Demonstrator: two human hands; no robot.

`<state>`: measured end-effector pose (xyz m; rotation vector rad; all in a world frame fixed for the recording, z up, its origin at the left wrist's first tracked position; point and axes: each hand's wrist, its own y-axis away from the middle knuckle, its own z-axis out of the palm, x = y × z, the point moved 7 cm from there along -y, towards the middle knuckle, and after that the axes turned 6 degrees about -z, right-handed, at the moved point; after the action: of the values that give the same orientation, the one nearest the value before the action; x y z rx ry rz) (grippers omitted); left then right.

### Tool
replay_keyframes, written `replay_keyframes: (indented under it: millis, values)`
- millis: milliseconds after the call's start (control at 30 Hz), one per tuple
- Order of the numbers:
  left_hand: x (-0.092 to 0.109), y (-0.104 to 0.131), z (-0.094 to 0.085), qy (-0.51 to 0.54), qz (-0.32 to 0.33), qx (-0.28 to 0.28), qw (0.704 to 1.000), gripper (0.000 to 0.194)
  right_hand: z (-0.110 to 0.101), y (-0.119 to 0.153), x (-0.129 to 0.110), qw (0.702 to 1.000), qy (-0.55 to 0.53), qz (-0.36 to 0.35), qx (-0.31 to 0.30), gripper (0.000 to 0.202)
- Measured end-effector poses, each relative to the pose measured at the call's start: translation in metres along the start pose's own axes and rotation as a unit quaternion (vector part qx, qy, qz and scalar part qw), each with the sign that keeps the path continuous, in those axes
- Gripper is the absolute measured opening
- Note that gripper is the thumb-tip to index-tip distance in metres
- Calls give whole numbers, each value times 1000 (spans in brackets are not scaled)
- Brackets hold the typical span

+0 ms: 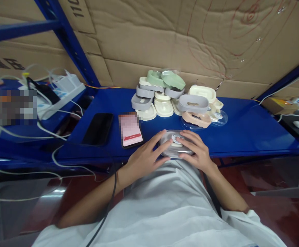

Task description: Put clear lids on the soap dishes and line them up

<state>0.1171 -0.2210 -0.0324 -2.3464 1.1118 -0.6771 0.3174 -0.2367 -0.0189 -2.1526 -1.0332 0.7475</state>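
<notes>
At the front edge of the blue table, a grey soap box (176, 151) with a clear lid lies between my two hands. My left hand (148, 154) grips its left side, fingers resting on the lid. From the right, my right hand (198, 151) holds the other side, fingertips near a round white piece (176, 138) at the middle of the top. Behind it is a pile of soap box parts: green trays (174, 80), a grey tray (193, 103), a peach tray (197, 119) and cream trays (163, 107). Clear lids (223, 118) lie by the pile's right side.
Left of the soap box are a phone with a lit screen (131, 132) and a dark phone (98, 128). A power strip (67, 92) and loose white cables lie further left. Cardboard (144, 44) and blue metal posts (74, 44) stand behind the table (252, 133). A black cable crosses my left forearm.
</notes>
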Motion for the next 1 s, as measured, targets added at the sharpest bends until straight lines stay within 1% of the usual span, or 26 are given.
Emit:
replay_keyframes:
  millis: [67,100,200,267,400,533,667,733,800,900,1000]
  values:
    - [1,-1,0,-8,6,-4,1000,58,0,-3,-1,1000,11,0,-13,64]
    - [1,-1,1,-12,9,-8,1000,55,1,-5,-2,999,14,0,-29,66]
    - [1,-2,0,-21,7,-8,1000,52,7,-9,-1,994,28,9,-109,72]
    - [0,-3,-1,-20,0,-2,1000,52,9,-10,2,989,32,18,-141,74]
    - [-1,-3,-1,-13,-7,-8,1000,49,6,-10,6,989,20,31,-144,83]
    - [0,-4,1,-10,-7,-20,1000,51,3,-8,6,983,23,21,-179,85]
    - [0,-3,2,-17,-2,-20,1000,50,-2,-8,6,988,28,1,-153,88]
    - [0,-3,1,-20,2,-15,1000,49,-2,-6,7,990,24,3,-142,90]
    - [1,-3,1,-25,5,-12,1000,49,-2,-5,10,990,19,23,-139,92]
    - [1,-3,1,-29,-1,-12,1000,51,-1,-4,14,986,9,65,-153,91]
    - [0,-2,2,-19,-9,-19,1000,52,-1,-3,15,984,-1,80,-156,92]
